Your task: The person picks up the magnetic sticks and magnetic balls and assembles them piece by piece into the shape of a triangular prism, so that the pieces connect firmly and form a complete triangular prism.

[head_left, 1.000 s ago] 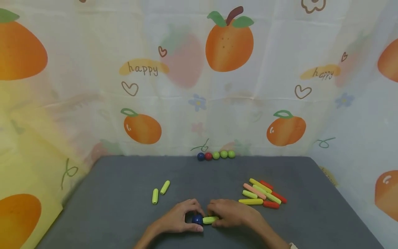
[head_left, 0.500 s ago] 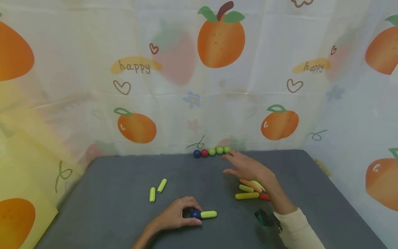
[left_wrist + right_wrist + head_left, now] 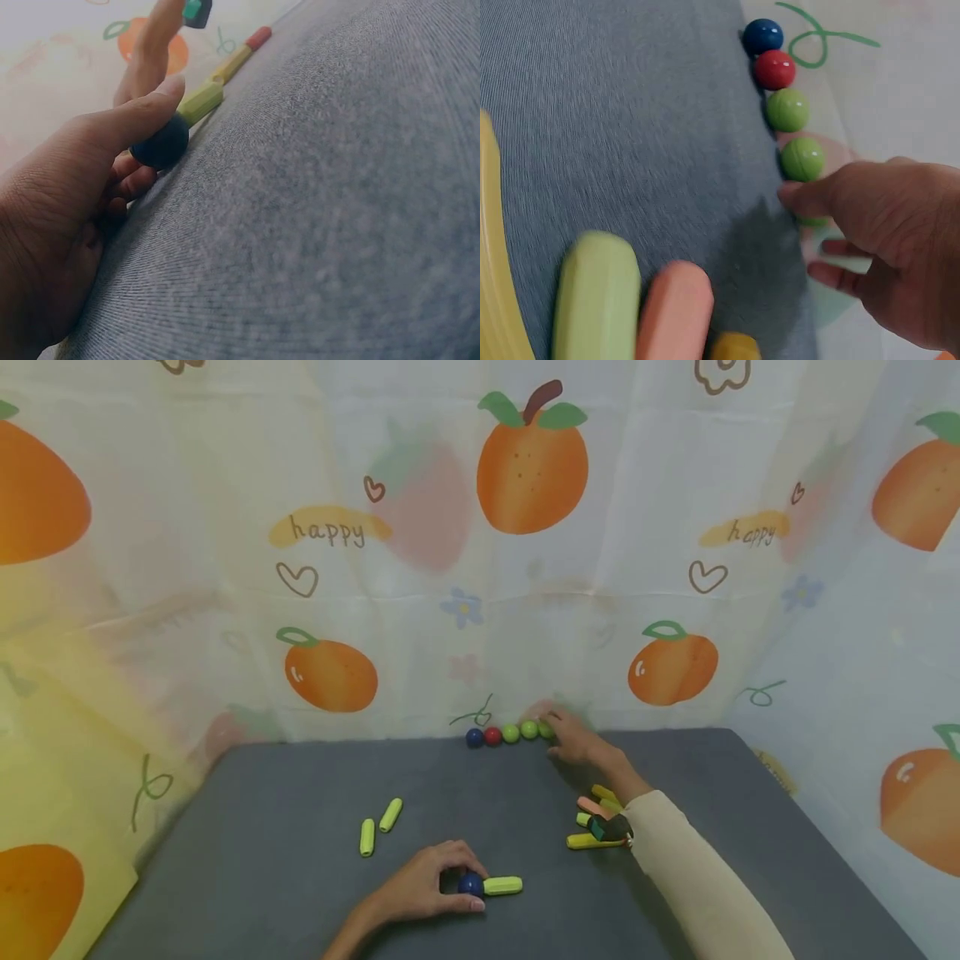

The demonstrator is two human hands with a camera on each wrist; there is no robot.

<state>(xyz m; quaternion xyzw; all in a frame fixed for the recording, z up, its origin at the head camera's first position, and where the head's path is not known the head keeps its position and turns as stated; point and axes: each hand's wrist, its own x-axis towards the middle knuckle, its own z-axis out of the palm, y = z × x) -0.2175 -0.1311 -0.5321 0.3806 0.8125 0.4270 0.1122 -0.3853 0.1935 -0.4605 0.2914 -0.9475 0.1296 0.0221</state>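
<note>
Leftward, headcam-only sticks point(image 3: 391, 815), left hand point(image 3: 422, 885) pinching blue ball point(image 3: 470, 884), right hand's point(image 3: 576, 743) grip unclear

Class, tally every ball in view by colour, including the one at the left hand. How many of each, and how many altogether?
Blue balls: 2
Red ball: 1
Green balls: 3 (one partly hidden by the right hand)
Total: 6

Left grip point(image 3: 435, 881) curls; right grip point(image 3: 573, 739) reaches far forward.
</note>
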